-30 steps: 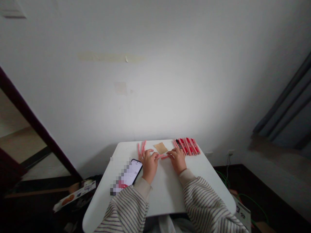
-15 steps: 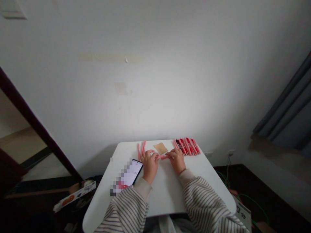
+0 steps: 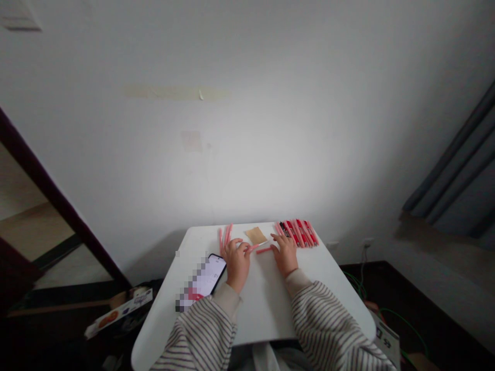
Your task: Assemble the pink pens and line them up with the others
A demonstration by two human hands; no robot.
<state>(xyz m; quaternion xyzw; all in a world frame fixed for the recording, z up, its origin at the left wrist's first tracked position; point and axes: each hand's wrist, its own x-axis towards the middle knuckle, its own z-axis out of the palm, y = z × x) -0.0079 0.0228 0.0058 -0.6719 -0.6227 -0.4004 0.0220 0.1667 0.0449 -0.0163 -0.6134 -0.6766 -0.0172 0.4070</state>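
Note:
My left hand (image 3: 237,262) is closed, thumb and fingers pinching a slim pink pen-like stick (image 3: 253,248) with a thin pale tip pointing right. Just to its right, a second pink stick (image 3: 264,251) lies on the white table, its right end against or under my right thumb. My right hand (image 3: 285,255) has its fingers apart above the tabletop. Beyond the two hands lies a square tan paper (image 3: 256,236). A few pink sticks (image 3: 228,234) rest behind my left fingers, partly covered by them.
At the table's back right lies a row of several pink and red sticks (image 3: 299,233), one partly black. A phone (image 3: 207,278) lies left of my left wrist. The white table (image 3: 266,309) stands against a pale wall. Green cables (image 3: 402,319) run on the floor at right.
My hands have drawn slightly apart. The right fingers have spread and let go of the pink stick, which now lies on the table; a thin pale tip shows on the left hand's stick.

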